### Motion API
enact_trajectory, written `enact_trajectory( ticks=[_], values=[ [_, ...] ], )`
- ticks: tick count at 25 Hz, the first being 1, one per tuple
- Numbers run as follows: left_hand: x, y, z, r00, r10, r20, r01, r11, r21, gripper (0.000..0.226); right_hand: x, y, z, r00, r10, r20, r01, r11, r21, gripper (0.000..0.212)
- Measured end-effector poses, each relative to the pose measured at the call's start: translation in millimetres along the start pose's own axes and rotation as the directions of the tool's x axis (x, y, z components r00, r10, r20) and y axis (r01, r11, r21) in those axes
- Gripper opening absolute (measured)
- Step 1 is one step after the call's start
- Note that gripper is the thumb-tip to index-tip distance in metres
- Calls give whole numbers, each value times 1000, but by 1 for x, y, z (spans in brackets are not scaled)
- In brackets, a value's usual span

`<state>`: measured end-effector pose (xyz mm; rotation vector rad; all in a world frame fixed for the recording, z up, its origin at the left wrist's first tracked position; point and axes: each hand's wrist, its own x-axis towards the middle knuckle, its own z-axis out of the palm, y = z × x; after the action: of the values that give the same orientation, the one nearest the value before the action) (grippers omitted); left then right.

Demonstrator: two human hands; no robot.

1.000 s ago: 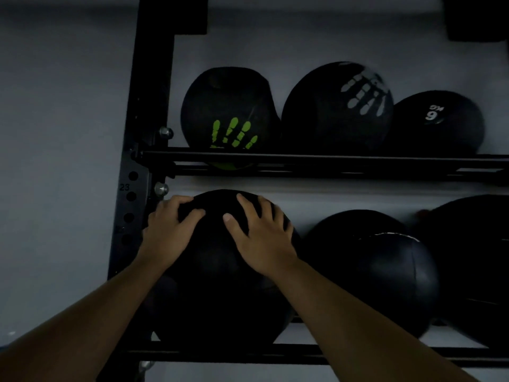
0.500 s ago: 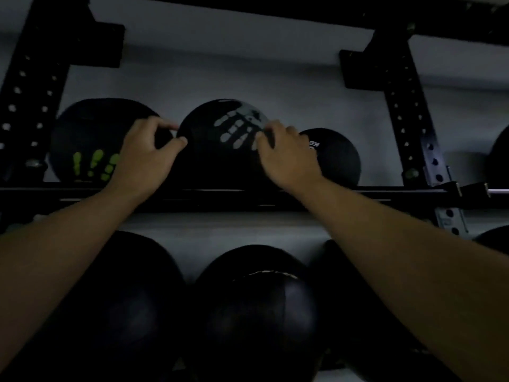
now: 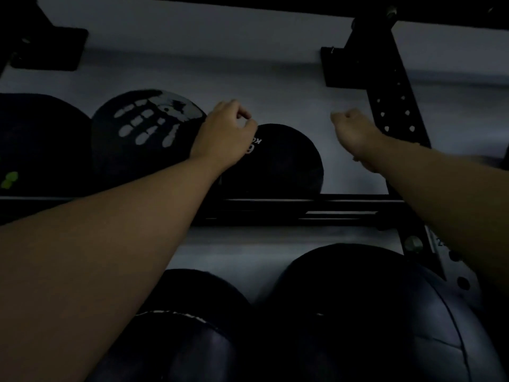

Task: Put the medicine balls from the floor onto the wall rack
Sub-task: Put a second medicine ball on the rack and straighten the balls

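The black wall rack (image 3: 325,208) carries black medicine balls on two rails. On the upper rail sit a ball with a green print (image 3: 35,144), a ball with a grey handprint (image 3: 143,136) and a smaller black ball (image 3: 286,166). My left hand (image 3: 223,136) is loosely curled at the smaller ball's upper left, between it and the handprint ball. My right hand (image 3: 355,130) hangs curled in the air to the right of that ball, holding nothing. Two large dark balls (image 3: 366,312) (image 3: 176,340) rest on the lower rail.
A perforated black upright (image 3: 396,111) stands just right of my right hand, bolted to the grey wall (image 3: 248,73). A bare stretch of upper rail lies between the smaller ball and this upright. A black bracket (image 3: 49,48) is at the top left.
My view and both hands shifted right along the upper rail. The hands left the handprint ball and now sit around the smaller ball, fingers curled in.
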<state>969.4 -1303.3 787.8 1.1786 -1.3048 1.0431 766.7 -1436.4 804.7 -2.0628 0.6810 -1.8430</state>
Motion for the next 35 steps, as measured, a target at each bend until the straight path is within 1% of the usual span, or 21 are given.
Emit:
enact_trajectory(
  ticks=[2, 4, 6, 7, 9, 13, 16, 18, 19, 21, 23, 25, 26, 28, 29, 30, 32, 34, 35],
  values=[
    [10, 7, 20, 998, -29, 54, 29, 1000, 5, 35, 1, 5, 12, 998, 33, 57, -36, 998, 49, 65],
    [18, 8, 36, 990, -61, 125, 57, 998, 40, 44, 0, 6, 27, 991, 43, 128, -55, 994, 92, 69],
    [21, 6, 49, 973, -91, 212, 78, 994, 71, 51, -1, 2, 47, 985, 31, 172, -46, 995, 84, 73],
    [23, 3, 54, 968, -98, 230, 85, 994, 68, 53, -1, -1, 57, 985, 27, 173, -41, 996, 75, 76],
    [25, -2, 61, 974, -94, 206, 85, 995, 51, 52, -1, -6, 74, 989, 36, 142, -44, 998, 49, 81],
    [25, -10, 64, 982, -80, 171, 72, 996, 55, 51, 3, -5, 88, 998, 16, 63, -17, 1000, 20, 81],
    [20, -12, 67, 987, -69, 148, 63, 997, 47, 52, 5, -1, 88, 998, -15, 56, 14, 1000, 11, 79],
    [20, -10, 65, 985, -67, 158, 58, 997, 59, 52, 7, 1, 86, 997, -40, 71, 40, 999, -3, 78],
    [19, -8, 64, 983, -68, 170, 54, 995, 84, 52, 8, 1, 83, 995, -54, 89, 54, 998, -7, 78],
    [19, -4, 58, 975, -69, 211, 27, 980, 197, 54, 9, -1, 78, 988, -88, 129, 91, 996, -20, 76],
    [20, 0, 44, 956, -80, 282, -28, 933, 358, 57, 8, -7, 76, 981, -137, 138, 149, 986, -80, 68],
    [19, -2, 22, 948, -73, 309, -92, 869, 486, 59, 4, -22, 77, 968, -210, 134, 230, 961, -153, 59],
    [19, -4, 7, 956, -60, 287, -104, 846, 523, 59, 2, -33, 79, 957, -252, 141, 275, 946, -170, 56],
    [21, -18, -33, 986, -51, 161, -57, 798, 600, 56, -5, -64, 89, 928, -342, 150, 364, 919, -152, 46],
    [23, -27, -57, 996, -48, 69, -8, 763, 647, 54, -9, -83, 96, 914, -380, 144, 398, 909, -125, 42],
    [26, -38, -82, 999, -43, -27, 50, 722, 690, 51, -14, -101, 105, 904, -404, 139, 418, 904, -87, 41],
    [30, -62, -131, 983, -62, -175, 170, 677, 716, 50, -25, -137, 126, 886, -437, 153, 446, 894, -33, 42],
    [31, -88, -170, 965, -118, -235, 249, 700, 670, 53, -36, -170, 150, 860, -481, 171, 490, 871, -14, 44],
    [31, -102, -183, 961, -145, -234, 263, 735, 625, 53, -40, -183, 160, 848, -503, 167, 512, 859, -14, 45]
  ],
)
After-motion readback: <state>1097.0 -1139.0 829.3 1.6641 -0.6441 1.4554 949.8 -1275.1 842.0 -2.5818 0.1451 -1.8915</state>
